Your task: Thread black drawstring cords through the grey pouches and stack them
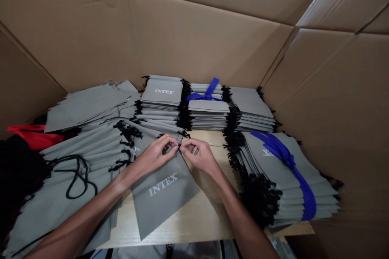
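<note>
A grey drawstring pouch (164,198) with white INTEX lettering lies slanted on the wooden table in front of me. Both hands meet over its top corner, where a short bit of black cord (179,146) shows between the fingertips. My left hand (162,149) is closed in a pinch on this cord from the left. From the right, my right hand (199,153) pinches the same cord, thumb against forefinger. The exact shape of the cord between the fingers is too small to make out.
Stacked pouches (162,93) stand along the cardboard wall (200,40). A bundle tied with blue ribbon (285,156) lies at the right. Loose pouches (88,149) fan out at the left, with black cord (80,178) and red cloth (36,135). The wooden table (194,226) shows in front.
</note>
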{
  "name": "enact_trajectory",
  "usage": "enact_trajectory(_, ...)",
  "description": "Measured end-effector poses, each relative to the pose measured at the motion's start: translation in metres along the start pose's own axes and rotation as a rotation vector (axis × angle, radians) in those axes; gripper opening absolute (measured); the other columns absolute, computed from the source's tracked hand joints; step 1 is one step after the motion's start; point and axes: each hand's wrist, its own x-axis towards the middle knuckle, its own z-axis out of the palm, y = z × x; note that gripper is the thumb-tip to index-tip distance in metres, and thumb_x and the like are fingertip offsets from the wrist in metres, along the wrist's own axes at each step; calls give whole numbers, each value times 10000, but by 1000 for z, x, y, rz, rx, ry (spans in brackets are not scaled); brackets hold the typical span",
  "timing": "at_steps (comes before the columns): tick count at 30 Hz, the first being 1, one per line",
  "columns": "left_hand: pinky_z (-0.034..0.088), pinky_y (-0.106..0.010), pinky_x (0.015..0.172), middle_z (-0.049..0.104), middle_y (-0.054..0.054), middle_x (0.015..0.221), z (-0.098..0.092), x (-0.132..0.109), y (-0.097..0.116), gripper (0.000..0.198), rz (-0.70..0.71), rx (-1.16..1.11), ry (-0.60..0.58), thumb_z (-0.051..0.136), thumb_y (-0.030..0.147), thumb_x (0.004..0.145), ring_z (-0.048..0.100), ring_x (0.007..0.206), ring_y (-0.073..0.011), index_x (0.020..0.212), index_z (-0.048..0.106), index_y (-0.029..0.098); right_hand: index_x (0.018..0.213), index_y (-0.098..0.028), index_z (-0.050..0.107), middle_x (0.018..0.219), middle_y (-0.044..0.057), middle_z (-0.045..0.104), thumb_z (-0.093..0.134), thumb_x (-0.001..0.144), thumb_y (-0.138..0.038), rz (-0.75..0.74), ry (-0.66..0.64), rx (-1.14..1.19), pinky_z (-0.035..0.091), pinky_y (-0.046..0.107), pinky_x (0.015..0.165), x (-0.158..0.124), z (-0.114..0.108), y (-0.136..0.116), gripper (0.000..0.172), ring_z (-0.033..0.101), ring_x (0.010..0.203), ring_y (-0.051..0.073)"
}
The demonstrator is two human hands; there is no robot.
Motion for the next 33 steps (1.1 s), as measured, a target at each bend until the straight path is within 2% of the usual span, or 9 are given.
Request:
enact_trajectory(4, 546, -279, 733, 726, -18, 966, 0, 0, 0, 163, 0, -7, 3, 587, 349, 1073, 700, 845, -187, 1057, 694, 226, 879, -235, 797, 854, 16, 803, 731, 877, -324, 4, -5, -1, 508, 288, 686, 0, 1, 0, 111, 646, 681, 169)
enact_trajectory(7, 565, -297, 776, 745, -30, 998, -1, 0, 1, 230, -33, -18, -16, 573, 419, 1095, 716, 893, -208, 1067, 704, 232, 891, -220, 784, 831, 16, 776, 705, 887, -319, 27, -13, 28, 486, 273, 662, 0, 0, 0, 126, 628, 697, 166)
enact_trajectory(11, 592, -324, 825, 806, -47, 1093, -4, 2, 1, 356, -123, -57, -106, 553, 551, 1097, 757, 943, -240, 1212, 704, 251, 931, -205, 765, 823, 13, 728, 705, 892, -371, 89, -25, 71, 412, 243, 568, 0, -3, 1, 181, 588, 683, 152)
enact_trajectory(13, 591, -339, 873, 830, -43, 1097, -5, 3, 1, 379, -136, -46, -165, 528, 571, 1097, 775, 963, -255, 1196, 717, 258, 937, -205, 755, 814, 11, 707, 700, 897, -386, 92, -24, 70, 393, 242, 558, 0, -4, 2, 193, 570, 677, 150)
enact_trajectory(16, 572, -336, 895, 845, -32, 1060, -6, 4, -1, 399, -127, -13, -215, 481, 571, 1105, 790, 965, -263, 1102, 733, 262, 929, -211, 730, 793, 7, 685, 684, 907, -371, 71, -41, 42, 394, 250, 574, 0, -5, 2, 168, 572, 685, 160)
enact_trajectory(20, 559, -304, 847, 834, -23, 985, -8, 5, 0, 391, -92, 16, -211, 457, 530, 1114, 780, 873, -236, 1050, 720, 247, 915, -217, 698, 840, 13, 702, 659, 923, -330, 21, -63, 4, 420, 264, 629, 1, -9, -1, 120, 602, 729, 172)
enact_trajectory(27, 567, -279, 843, 818, -18, 964, -13, 4, 3, 368, -14, 70, -211, 447, 461, 1139, 764, 835, -206, 1041, 722, 237, 886, -215, 660, 845, 9, 695, 637, 941, -317, -19, -66, 12, 414, 270, 652, 2, -17, -2, 118, 594, 735, 165)
enact_trajectory(30, 583, -293, 901, 834, -27, 1039, -12, 3, 3, 368, -26, 86, -204, 442, 473, 1151, 792, 922, -226, 1097, 730, 250, 898, -215, 664, 829, 1, 677, 645, 942, -338, 1, -56, 28, 404, 267, 632, 3, -15, 1, 132, 566, 699, 156)
enact_trajectory(33, 585, -320, 972, 827, -37, 1269, -7, -1, 5, 371, -74, 125, -189, 447, 524, 1160, 801, 1111, -258, 1313, 691, 291, 918, -217, 673, 803, -8, 655, 661, 933, -370, 36, -63, 64, 392, 260, 597, 3, -9, 4, 154, 543, 674, 152)
